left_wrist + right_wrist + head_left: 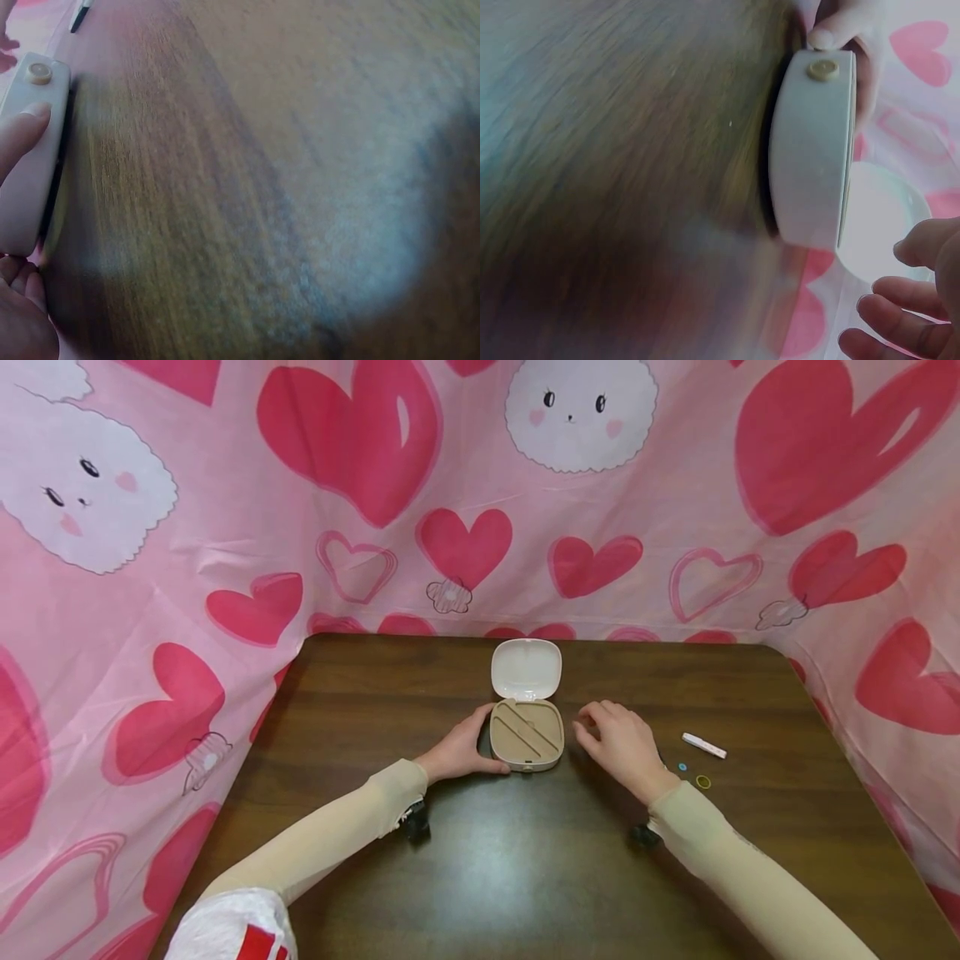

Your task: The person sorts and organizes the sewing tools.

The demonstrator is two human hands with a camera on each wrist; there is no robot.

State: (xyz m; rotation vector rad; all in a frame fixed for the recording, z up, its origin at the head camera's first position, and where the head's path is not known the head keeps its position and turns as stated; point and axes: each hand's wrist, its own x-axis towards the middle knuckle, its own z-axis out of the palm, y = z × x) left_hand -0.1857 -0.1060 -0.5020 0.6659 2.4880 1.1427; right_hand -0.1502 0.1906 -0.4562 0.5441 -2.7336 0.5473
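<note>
A small white hinged case stands on the table with its white lid raised at the back. Its beige inner tray has two diagonal bars across it. My left hand grips the case at its left side, thumb along the front wall and fingers round toward the back. In the left wrist view the thumb lies on the wall near the round front button. My right hand hovers just right of the case, fingers loosely bent and apart, holding nothing.
Right of my right hand lie a small white stick, a tiny blue ring and a yellowish ring. The brown wooden table ends at a pink heart-patterned cloth at the back and sides.
</note>
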